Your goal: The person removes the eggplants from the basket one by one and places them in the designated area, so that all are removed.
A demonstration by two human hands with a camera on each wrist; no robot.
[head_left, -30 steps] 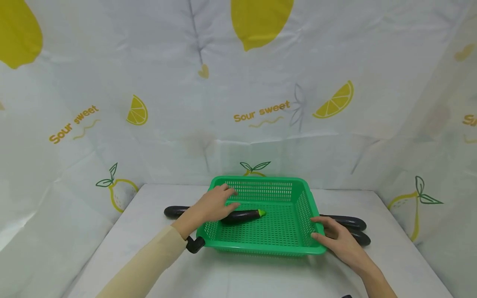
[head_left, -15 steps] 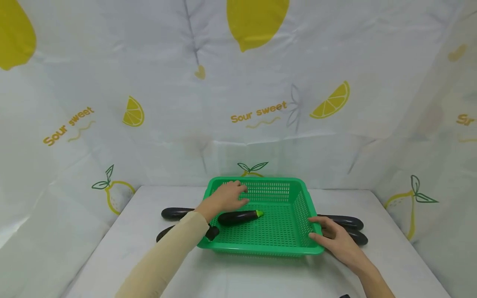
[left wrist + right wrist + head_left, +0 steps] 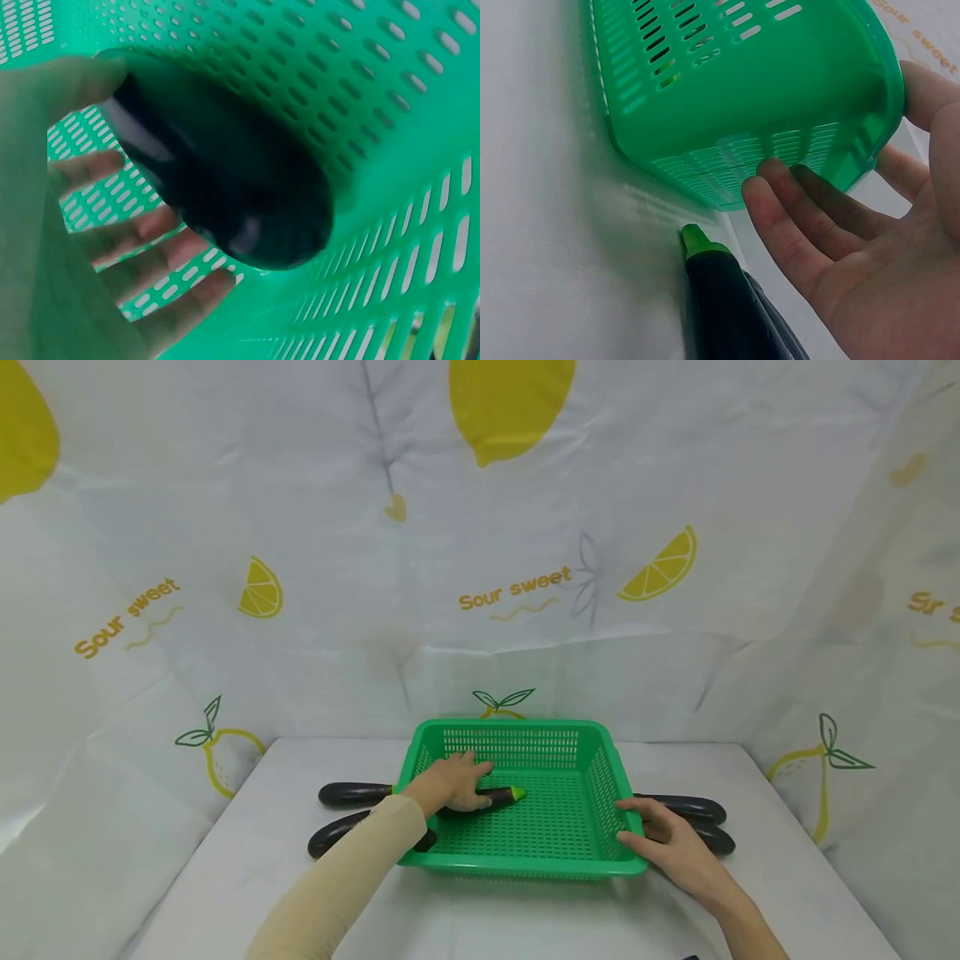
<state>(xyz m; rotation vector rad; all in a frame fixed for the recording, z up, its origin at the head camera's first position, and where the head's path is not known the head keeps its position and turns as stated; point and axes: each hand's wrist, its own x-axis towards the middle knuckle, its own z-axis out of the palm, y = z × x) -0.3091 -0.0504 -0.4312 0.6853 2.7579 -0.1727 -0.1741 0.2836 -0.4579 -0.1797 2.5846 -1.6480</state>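
A green plastic basket (image 3: 525,863) sits on the white table, with one dark eggplant (image 3: 501,796) lying inside, its green stem end to the right. My left hand (image 3: 452,782) reaches into the basket over this eggplant. In the left wrist view its thumb is at one side of the eggplant (image 3: 225,165), while the other fingers (image 3: 154,270) spread loosely along the opposite side. At the basket's right wall, my right hand (image 3: 678,850) holds the rim with thumb and index finger hooked over it. Its other fingers (image 3: 795,225) lie outside, below the rim.
Two eggplants lie left of the basket, a far eggplant (image 3: 354,793) and a near eggplant (image 3: 330,837) partly behind the left sleeve (image 3: 345,877). Two more, a far eggplant (image 3: 693,809) and a near eggplant (image 3: 717,838), lie to the right. A lemon-printed sheet (image 3: 337,668) hangs behind the table.
My left hand has moved right over the basket and then down onto the eggplant inside. My right hand stays at the rim. The head view has shifted slightly.
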